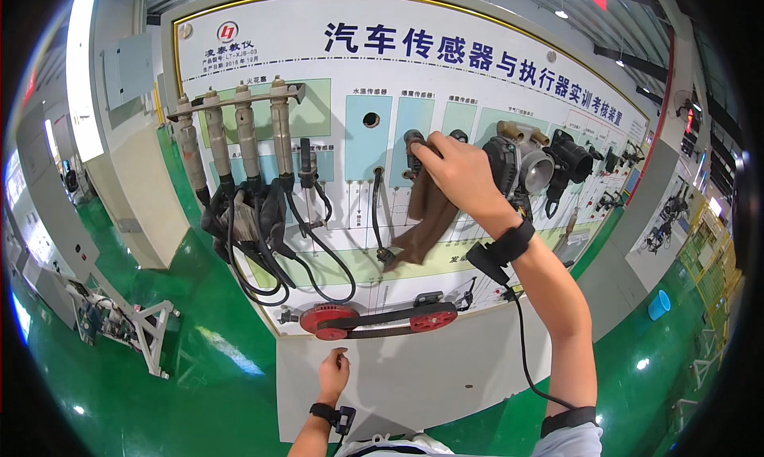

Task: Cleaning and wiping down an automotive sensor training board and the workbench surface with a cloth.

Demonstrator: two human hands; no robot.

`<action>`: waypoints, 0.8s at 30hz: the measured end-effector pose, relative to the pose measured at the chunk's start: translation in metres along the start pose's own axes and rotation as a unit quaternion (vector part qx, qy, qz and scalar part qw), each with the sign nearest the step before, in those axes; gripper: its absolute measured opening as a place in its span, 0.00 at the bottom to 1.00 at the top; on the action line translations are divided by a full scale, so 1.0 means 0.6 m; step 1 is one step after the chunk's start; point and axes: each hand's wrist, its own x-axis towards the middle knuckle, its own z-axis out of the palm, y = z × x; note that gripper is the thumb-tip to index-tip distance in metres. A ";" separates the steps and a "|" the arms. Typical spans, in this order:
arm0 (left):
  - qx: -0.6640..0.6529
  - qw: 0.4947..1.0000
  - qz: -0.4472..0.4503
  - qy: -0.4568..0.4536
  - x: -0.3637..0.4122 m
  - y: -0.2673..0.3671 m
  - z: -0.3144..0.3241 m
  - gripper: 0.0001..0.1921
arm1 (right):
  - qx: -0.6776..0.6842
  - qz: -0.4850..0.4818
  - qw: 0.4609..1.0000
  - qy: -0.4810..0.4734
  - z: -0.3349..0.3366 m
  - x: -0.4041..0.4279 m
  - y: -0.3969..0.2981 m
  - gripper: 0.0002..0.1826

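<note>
Raised to the upright training board, my right hand grips a brown cloth, with its fingertips at a dark knock sensor mounted on a blue panel. The cloth hangs down beside a black cable with a connector. My left hand is low, below the board's lower edge, its fingers loosely curled; whether it holds anything cannot be made out. Near it on the board are red pulleys joined by a black belt. Both wrists wear black straps with small devices.
Left on the board, spark plug coils hang from a metal bracket with looping black cables. A throttle body and a black air flow sensor project right of my right hand. A wheeled stand and a blue bin are on the green floor.
</note>
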 end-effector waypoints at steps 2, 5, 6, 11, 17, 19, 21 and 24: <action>-0.013 1.000 -0.010 -0.004 0.005 0.002 0.000 0.09 | -0.022 0.007 1.000 -0.014 -0.007 0.002 0.005 0.14; 0.000 1.000 0.003 0.002 0.017 0.010 -0.001 0.09 | -0.003 0.073 0.997 0.030 -0.026 0.004 0.031 0.10; -0.002 1.000 -0.007 0.003 0.018 0.007 -0.001 0.08 | -0.002 0.089 0.994 0.060 -0.025 0.008 0.037 0.08; -0.014 1.000 -0.006 0.012 0.007 -0.003 0.009 0.08 | 0.030 0.015 0.999 0.021 -0.016 0.016 0.001 0.11; -0.013 1.000 -0.022 0.003 -0.007 -0.011 0.009 0.09 | 0.024 0.087 0.996 0.021 0.003 -0.024 0.008 0.16; -0.019 0.999 -0.028 0.020 -0.020 -0.032 -0.003 0.09 | 0.036 0.106 0.990 0.091 0.010 -0.030 0.008 0.15; 0.002 0.997 -0.064 0.034 -0.035 -0.048 -0.016 0.09 | 0.059 0.110 0.987 0.101 0.011 -0.037 -0.013 0.13; 0.022 0.995 -0.081 0.049 -0.055 -0.043 -0.032 0.10 | 0.090 0.052 0.987 0.122 0.011 -0.033 -0.068 0.14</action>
